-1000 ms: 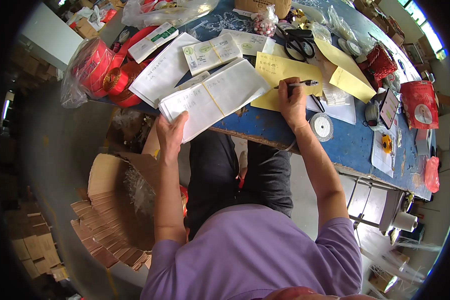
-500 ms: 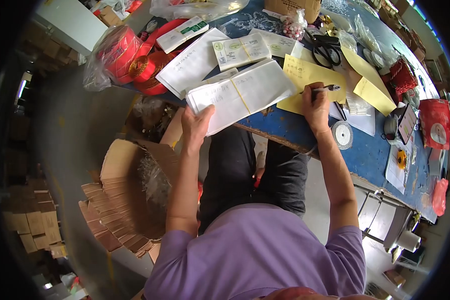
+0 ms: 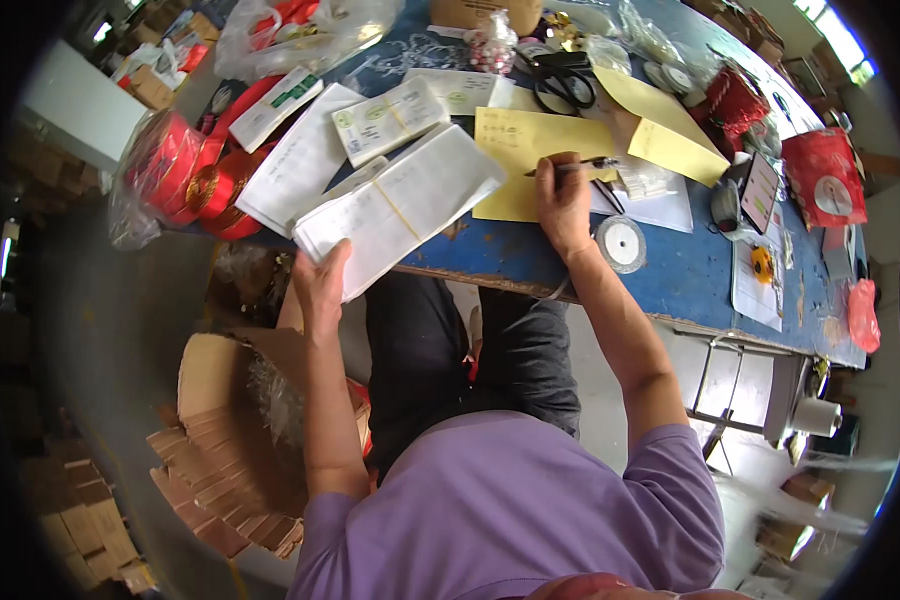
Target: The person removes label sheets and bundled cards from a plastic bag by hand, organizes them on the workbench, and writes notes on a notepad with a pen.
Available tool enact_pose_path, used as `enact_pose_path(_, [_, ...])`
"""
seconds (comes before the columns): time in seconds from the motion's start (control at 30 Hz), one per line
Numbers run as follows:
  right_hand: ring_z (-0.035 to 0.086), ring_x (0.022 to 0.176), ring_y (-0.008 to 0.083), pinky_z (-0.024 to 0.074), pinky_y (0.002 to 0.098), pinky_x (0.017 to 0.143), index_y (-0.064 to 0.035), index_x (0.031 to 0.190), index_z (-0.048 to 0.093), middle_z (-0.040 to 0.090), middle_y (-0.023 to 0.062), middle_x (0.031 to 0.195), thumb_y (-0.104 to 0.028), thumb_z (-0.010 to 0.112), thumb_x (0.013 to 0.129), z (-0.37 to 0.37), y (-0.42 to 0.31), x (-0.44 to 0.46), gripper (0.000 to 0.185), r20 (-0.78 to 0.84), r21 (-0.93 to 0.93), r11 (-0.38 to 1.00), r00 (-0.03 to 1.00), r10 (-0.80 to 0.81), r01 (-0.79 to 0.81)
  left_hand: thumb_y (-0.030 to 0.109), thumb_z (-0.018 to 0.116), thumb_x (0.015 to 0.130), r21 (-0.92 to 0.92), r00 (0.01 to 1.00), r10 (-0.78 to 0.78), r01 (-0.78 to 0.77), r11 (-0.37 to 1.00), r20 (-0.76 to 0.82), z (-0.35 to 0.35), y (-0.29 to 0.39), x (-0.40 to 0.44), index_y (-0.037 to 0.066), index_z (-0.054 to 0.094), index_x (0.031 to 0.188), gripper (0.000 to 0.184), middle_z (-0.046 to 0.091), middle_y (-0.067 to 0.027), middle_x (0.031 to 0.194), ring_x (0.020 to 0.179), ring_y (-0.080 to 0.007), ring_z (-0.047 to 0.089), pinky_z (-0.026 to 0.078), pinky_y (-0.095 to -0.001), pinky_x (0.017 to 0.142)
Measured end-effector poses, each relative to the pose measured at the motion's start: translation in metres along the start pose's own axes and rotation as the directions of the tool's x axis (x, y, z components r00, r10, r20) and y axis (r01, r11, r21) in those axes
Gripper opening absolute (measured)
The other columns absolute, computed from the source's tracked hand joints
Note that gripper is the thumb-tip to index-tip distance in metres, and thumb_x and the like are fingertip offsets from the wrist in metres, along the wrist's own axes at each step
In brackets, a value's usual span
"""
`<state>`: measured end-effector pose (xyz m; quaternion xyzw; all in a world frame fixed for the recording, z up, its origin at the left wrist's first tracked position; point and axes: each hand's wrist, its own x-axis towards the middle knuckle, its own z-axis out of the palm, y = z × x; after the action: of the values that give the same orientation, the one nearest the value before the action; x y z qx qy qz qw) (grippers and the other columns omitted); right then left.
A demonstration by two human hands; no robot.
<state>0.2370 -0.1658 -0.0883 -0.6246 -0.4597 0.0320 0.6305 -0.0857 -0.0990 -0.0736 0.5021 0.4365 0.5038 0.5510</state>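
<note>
My left hand [image 3: 322,285] is closed on the near left end of a stack of white envelopes [image 3: 440,185], thumb on top. A rubber band [image 3: 398,210] runs round the stack, and faint handwriting shows near its left end. My right hand [image 3: 567,215] holds a pen [image 3: 600,163] and rests on the yellow paper [image 3: 505,150], which bears a few handwritten lines. Whether the pen's tip touches the paper I cannot tell. Beyond the stack lie a banded bundle of printed slips [image 3: 385,120] and more white envelopes [image 3: 288,165].
The blue table [image 3: 670,285] carries black scissors [image 3: 565,85], a white ribbon spool [image 3: 621,243], a phone [image 3: 759,190] and a yellow tape measure [image 3: 762,264]. Red ribbon rolls [image 3: 165,165] sit at the left. An open cardboard box [image 3: 230,430] stands on the floor.
The whole view has shifted, so the table and both hands appear further left. My left hand still holds the envelopes, and my right hand still holds the pen over the yellow paper.
</note>
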Motion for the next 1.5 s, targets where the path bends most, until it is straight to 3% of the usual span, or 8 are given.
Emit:
enact_pose_path(0.07, [0.061,0.063,0.021,0.0483,0.0324,0.061,-0.0026,0.093,0.055,0.063,0.0123,0.073,-0.015,0.059,0.092,-0.001,-0.002,0.001,0.013,0.014,-0.005,1.0,1.0,0.028,-0.028,0.004,0.065,0.083,0.0,1.0,-0.015,0.015,1.0,-0.003,0.0,0.0,0.001,-0.006,0.052,0.124,0.044,0.062,-0.0131,0.115,0.102,-0.0185,0.06,0.047,-0.0314,0.089])
enact_pose_path(0.2, [0.051,0.067,0.0121,0.0448,0.0281,0.064,-0.0004,0.093,0.054,0.058,0.0066,0.074,-0.012,0.057,0.094,-0.003,-0.01,-0.001,0.012,0.087,-0.045,0.994,0.991,0.104,-0.101,0.005,0.064,0.083,0.014,0.999,-0.031,0.032,0.999,-0.014,0.002,0.005,-0.002,-0.006,0.052,0.124,0.045,0.062,-0.013,0.115,0.102,-0.0182,0.06,0.047,-0.0308,0.089])
enact_pose_path(0.6, [0.058,0.058,0.022,0.0471,0.0335,0.057,-0.0024,0.092,0.056,0.062,0.0116,0.069,-0.015,0.062,0.09,-0.003,-0.009,-0.002,0.014,0.11,-0.246,0.969,0.993,0.029,-0.001,0.005,0.064,0.083,0.016,1.0,-0.009,0.009,1.0,-0.01,0.002,0.004,-0.001,-0.007,0.053,0.122,0.043,0.063,-0.0127,0.113,0.101,-0.0178,0.06,0.047,-0.0308,0.089])
enact_pose_path(0.7, [0.063,0.063,0.034,0.0495,0.0421,0.06,-0.0064,0.095,0.057,0.064,0.0145,0.069,-0.021,0.062,0.088,-0.005,-0.012,-0.002,0.017,0.115,-0.211,0.975,0.989,0.092,-0.066,0.005,0.064,0.083,-0.007,1.0,-0.006,0.006,1.0,-0.002,0.002,0.001,0.0,-0.007,0.053,0.123,0.043,0.063,-0.0129,0.114,0.102,-0.0177,0.06,0.047,-0.0309,0.089])
enact_pose_path(0.9, [0.063,0.063,0.0338,0.0493,0.0412,0.06,-0.006,0.093,0.057,0.063,0.0153,0.07,-0.021,0.062,0.088,-0.004,-0.01,-0.002,0.016,0.106,-0.223,0.97,0.987,0.123,-0.097,0.004,0.065,0.083,-0.006,1.0,-0.005,0.005,1.0,-0.001,0.002,0.003,0.0,-0.006,0.054,0.121,0.041,0.063,-0.0122,0.113,0.1,-0.0176,0.061,0.048,-0.031,0.088])
enact_pose_path(1.07, [0.06,0.065,0.0341,0.0465,0.0404,0.06,-0.0018,0.092,0.055,0.06,0.0184,0.073,-0.015,0.059,0.092,-0.002,0.001,-0.002,0.014,0.046,-0.161,0.987,0.999,-0.015,0.023,0.006,0.067,0.082,-0.031,1.0,0.009,-0.009,0.999,-0.028,0.001,-0.002,0.0,-0.005,0.057,0.118,0.039,0.065,-0.0103,0.107,0.091,-0.0161,0.062,0.05,-0.0317,0.08])
enact_pose_path(1.23, [0.054,0.07,0.0159,0.0457,0.0316,0.066,-0.0009,0.093,0.052,0.058,0.0091,0.077,-0.012,0.054,0.096,-0.002,-0.004,0.0,0.011,0.083,-0.026,0.999,0.996,0.029,-0.027,0.011,0.071,0.077,0.091,0.998,-0.01,0.016,0.996,-0.064,-0.004,-0.008,0.001,-0.005,0.06,0.111,0.039,0.067,-0.0106,0.098,0.085,-0.0147,0.063,0.05,-0.0303,0.076])
enact_pose_path(1.5, [0.057,0.067,0.0242,0.0461,0.0345,0.066,-0.0008,0.094,0.054,0.06,0.0139,0.076,-0.013,0.057,0.094,-0.004,0.005,0.0,0.013,0.079,-0.039,0.999,0.997,-0.005,0.009,0.008,0.07,0.079,0.018,0.998,0.016,-0.015,1.0,-0.063,0.001,-0.004,0.0,-0.007,0.059,0.111,0.037,0.066,-0.0114,0.1,0.087,-0.0154,0.062,0.05,-0.0302,0.075])
